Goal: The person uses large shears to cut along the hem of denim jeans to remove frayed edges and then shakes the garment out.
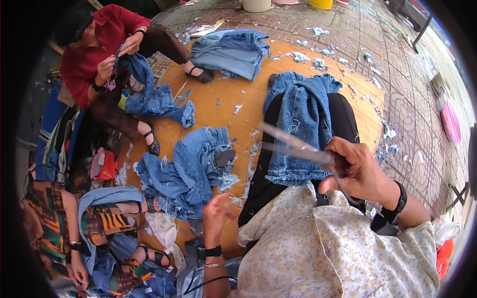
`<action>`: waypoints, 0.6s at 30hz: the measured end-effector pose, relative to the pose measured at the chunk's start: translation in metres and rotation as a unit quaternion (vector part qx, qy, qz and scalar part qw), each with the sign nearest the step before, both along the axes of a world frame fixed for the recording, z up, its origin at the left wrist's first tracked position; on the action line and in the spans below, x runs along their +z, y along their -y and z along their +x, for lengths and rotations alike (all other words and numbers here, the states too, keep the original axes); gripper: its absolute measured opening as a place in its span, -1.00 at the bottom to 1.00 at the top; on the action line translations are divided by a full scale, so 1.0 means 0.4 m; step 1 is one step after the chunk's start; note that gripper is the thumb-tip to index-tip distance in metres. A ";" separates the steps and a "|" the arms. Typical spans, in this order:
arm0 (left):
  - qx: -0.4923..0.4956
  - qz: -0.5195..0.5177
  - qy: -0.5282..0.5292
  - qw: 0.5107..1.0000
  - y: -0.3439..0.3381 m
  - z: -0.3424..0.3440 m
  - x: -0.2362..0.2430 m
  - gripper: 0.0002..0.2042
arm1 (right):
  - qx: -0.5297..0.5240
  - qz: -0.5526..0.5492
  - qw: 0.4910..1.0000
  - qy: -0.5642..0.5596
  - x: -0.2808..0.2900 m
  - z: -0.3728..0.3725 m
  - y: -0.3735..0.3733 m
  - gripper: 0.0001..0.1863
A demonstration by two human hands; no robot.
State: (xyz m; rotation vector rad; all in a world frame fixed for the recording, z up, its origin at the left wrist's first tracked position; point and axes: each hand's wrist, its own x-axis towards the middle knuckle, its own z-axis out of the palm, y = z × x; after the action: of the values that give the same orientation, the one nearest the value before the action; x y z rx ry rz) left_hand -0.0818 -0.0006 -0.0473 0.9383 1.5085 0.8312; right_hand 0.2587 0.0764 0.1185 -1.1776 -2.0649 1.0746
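Observation:
My right hand (350, 171) grips large metal scissors (305, 151), their blades parted and a little blurred over a folded blue denim leg (303, 119) with a frayed hem, which lies across my black-trousered lap. My left hand (216, 213) is raised at lower centre with its fingers loosely apart and nothing visible in them, just below a crumpled heap of frayed jeans (184, 174) on the orange board (238, 104).
A co-worker in red (104, 30) handles blue denim at upper left; another person (49, 218) in plaid sits lower left among clothes. Folded jeans (223, 49) lie on the board's far end. Thread scraps litter the paving (412, 149), where a pink basin (449, 121) stands.

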 end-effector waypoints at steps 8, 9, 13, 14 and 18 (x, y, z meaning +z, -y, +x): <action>-0.016 0.012 -0.159 0.987 -0.003 0.039 -0.040 -0.70 | 0.048 0.220 0.962 0.152 -0.121 -0.023 -0.035 -0.56; -0.031 0.132 -0.245 0.960 -0.016 0.073 -0.015 -0.75 | 0.050 0.230 0.955 0.178 -0.129 -0.021 -0.037 -0.58; -0.058 0.279 -0.203 0.937 -0.062 0.168 0.130 -0.85 | -0.017 0.184 0.974 0.129 -0.162 -0.009 -0.078 -0.62; -0.076 0.300 -0.172 0.935 -0.066 0.186 0.137 -0.82 | -0.024 0.159 0.982 0.098 -0.159 -0.008 -0.081 -0.62; -0.085 0.296 -0.189 0.933 -0.087 0.253 0.172 -0.64 | -0.038 0.082 0.995 0.038 -0.144 0.000 -0.044 -0.62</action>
State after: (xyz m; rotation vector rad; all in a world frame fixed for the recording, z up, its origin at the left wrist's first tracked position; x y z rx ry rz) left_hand 0.0196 0.0342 0.0215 1.7325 1.4864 1.0428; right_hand 0.2589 0.0940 0.0610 -1.2201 -2.1034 0.8201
